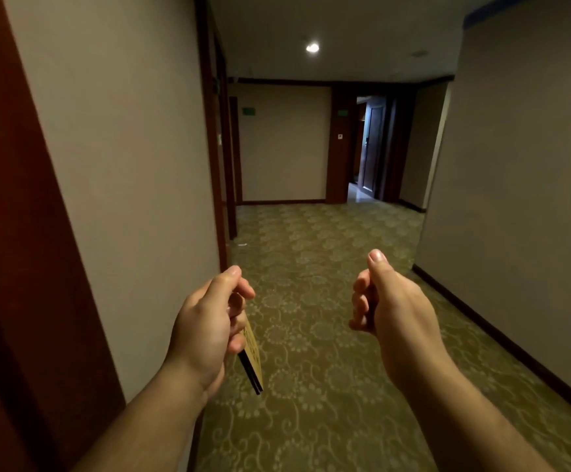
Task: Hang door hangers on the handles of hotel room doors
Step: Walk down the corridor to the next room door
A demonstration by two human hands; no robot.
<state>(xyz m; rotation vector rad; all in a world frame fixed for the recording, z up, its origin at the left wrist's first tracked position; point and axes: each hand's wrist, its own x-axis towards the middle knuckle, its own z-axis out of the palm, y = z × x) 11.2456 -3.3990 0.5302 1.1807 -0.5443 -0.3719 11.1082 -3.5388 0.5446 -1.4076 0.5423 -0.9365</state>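
Note:
My left hand (209, 321) grips a thin stack of door hangers (253, 359), tan on the face with dark edges, hanging down edge-on from my curled fingers. My right hand (382, 301) is held out beside it, thumb up, fingers loosely curled, with nothing in it. A dark wooden door frame (214, 137) stands on the left wall further down the corridor. Another door (372, 144) stands open at the far end. No door handle is in sight.
A corridor with green patterned carpet (318, 301) runs ahead. A beige wall (124, 165) is close on my left, with dark wood panelling (22, 250) at the near left edge. Another beige wall (522, 182) with a dark skirting board lines the right side.

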